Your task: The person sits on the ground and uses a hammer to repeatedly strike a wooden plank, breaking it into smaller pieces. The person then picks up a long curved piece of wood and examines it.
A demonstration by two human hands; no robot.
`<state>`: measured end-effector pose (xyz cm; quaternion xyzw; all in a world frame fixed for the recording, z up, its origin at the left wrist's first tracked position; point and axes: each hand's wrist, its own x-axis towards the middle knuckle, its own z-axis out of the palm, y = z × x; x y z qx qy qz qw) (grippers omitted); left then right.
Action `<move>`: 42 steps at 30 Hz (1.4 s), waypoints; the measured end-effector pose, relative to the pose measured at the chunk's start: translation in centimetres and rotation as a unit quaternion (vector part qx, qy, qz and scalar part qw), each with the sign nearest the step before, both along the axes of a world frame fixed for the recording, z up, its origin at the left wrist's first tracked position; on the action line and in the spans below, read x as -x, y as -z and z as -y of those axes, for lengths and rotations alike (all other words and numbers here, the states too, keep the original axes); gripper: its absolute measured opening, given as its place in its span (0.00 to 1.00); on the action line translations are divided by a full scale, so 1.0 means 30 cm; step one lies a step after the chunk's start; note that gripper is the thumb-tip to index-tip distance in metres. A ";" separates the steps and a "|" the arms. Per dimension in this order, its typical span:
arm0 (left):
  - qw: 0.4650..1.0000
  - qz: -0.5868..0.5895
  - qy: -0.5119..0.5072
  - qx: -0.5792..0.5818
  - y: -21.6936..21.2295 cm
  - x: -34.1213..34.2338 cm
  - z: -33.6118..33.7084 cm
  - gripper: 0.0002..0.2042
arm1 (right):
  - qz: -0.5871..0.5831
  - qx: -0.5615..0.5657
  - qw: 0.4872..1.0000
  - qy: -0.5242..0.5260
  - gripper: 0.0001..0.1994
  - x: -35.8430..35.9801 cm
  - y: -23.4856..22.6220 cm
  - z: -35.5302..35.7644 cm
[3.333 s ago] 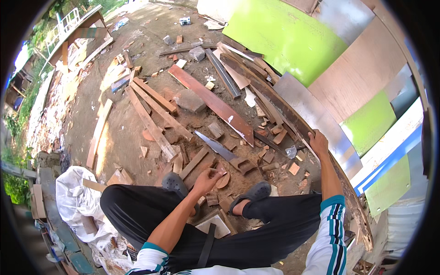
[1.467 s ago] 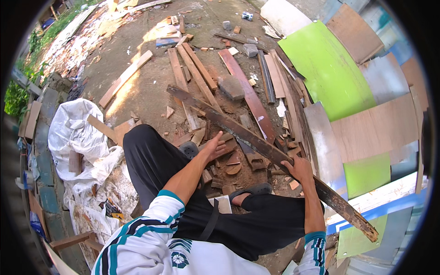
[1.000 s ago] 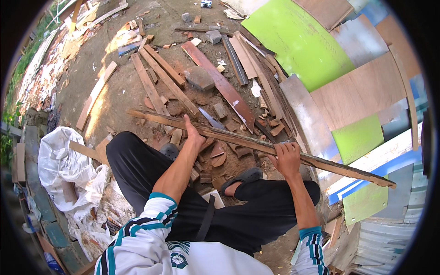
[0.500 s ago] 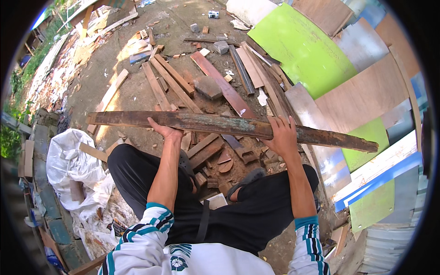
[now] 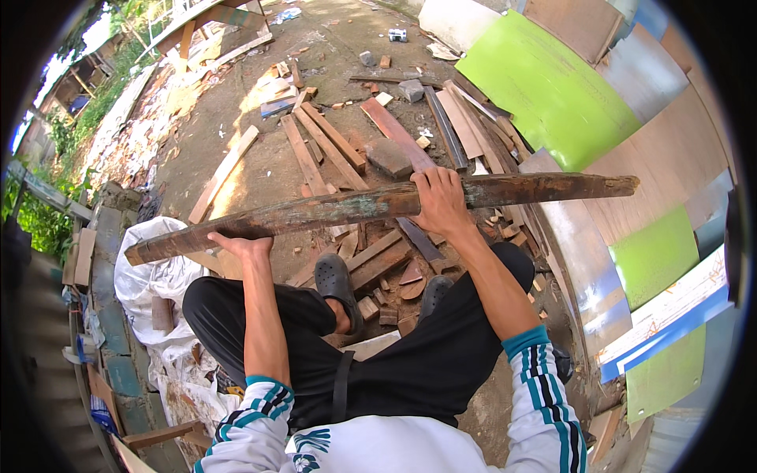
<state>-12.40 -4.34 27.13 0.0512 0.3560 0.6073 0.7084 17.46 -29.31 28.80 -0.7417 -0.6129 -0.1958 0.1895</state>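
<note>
A long, weathered wooden plank point(image 5: 331, 206) with greenish, flaking patches lies raised across my front, above my knees. Its left end is lower and nearer, its ragged right end higher. My left hand point(image 5: 246, 247) holds it from beneath near the left part, thumb sticking out leftward and the other fingers hidden under the wood. My right hand point(image 5: 441, 201) wraps over it right of the middle, fingers on the top face. Beneath the plank, between my feet, lie wood offcuts point(image 5: 377, 264) and a handsaw point(image 5: 419, 240), partly covered by the plank.
Loose wooden strips point(image 5: 319, 142) and a grey stone block point(image 5: 389, 158) lie ahead on the dirt. Green and brown sheet panels point(image 5: 552, 98) cover the right side. At the left, a white plastic sack point(image 5: 146, 292) rests beside a low block wall point(image 5: 118, 339).
The plank has tilted: its left end has dropped and come nearer, its right end has risen. My left hand moved left and nearer, my right hand left and slightly farther away.
</note>
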 end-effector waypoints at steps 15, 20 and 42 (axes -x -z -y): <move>0.991 -0.007 -0.065 0.118 0.189 0.219 0.095 0.53 | 0.025 -0.045 0.986 -0.156 0.37 0.029 0.102 -0.207; 0.991 0.019 -0.080 0.109 0.322 0.273 0.061 0.54 | 0.010 0.055 0.987 -0.151 0.38 0.073 0.117 -0.261; 0.997 0.056 -0.019 0.044 0.287 0.323 0.142 0.45 | -0.043 0.171 0.977 -0.117 0.39 0.057 0.233 -0.396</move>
